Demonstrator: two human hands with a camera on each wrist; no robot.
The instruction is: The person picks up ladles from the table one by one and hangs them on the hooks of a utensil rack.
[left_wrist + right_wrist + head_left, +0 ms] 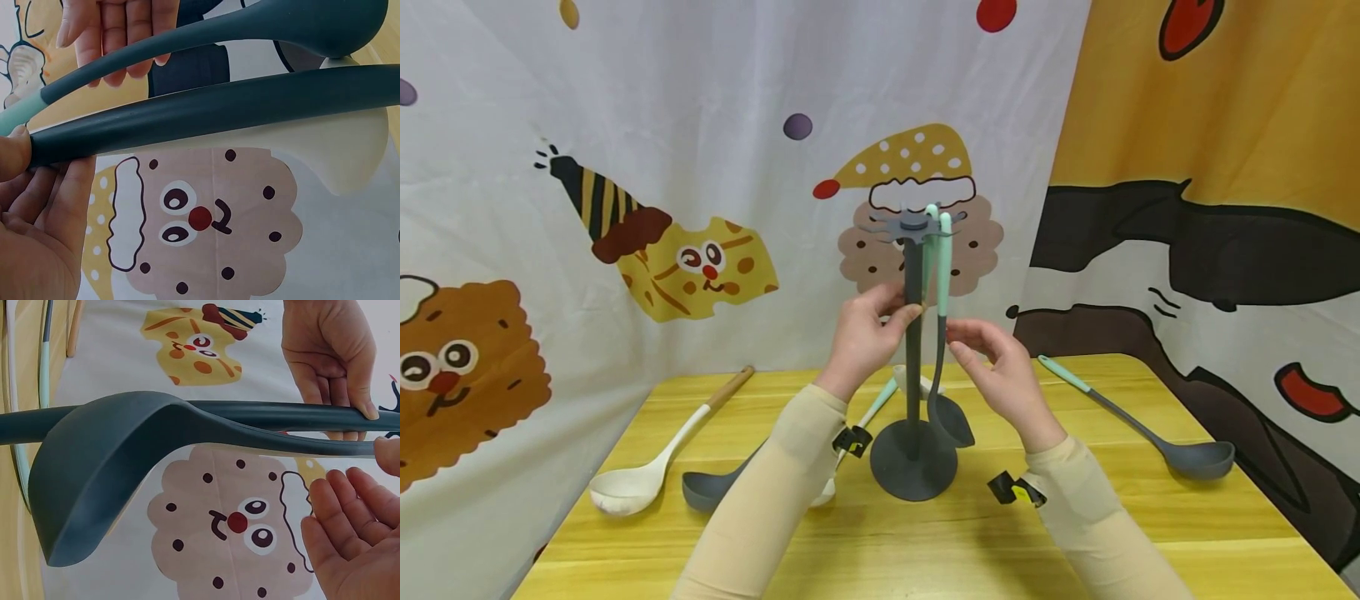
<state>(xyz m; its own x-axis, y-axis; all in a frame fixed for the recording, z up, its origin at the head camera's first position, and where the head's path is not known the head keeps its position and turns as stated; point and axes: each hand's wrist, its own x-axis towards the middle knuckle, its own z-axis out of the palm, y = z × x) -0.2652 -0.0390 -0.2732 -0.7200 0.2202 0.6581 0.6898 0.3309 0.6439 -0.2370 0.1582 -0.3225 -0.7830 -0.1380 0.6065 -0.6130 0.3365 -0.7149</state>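
In the head view my left hand (pixel 868 333) grips the dark pole of a grey utensil stand (pixel 914 471) between thumb and fingers. From the stand's spoked top hangs a grey ladle (pixel 952 421) with a mint handle, its bowl low beside the pole. A white utensil (pixel 350 150) with a mint handle hangs behind it, partly hidden by the pole. My right hand (pixel 1000 371) is just right of the grey ladle's handle, fingers extended and not wrapped round it. The right wrist view shows its thumb near the ladle's shaft; whether it touches cannot be told.
On the wooden table (pixel 925 558) lie a white ladle (pixel 628 487) with a wooden handle, a grey ladle (pixel 707 490) partly behind my left forearm, and a mint-handled white utensil (pixel 825 493). A grey ladle (pixel 1198 460) lies at the right. A printed curtain (pixel 715 100) hangs behind.
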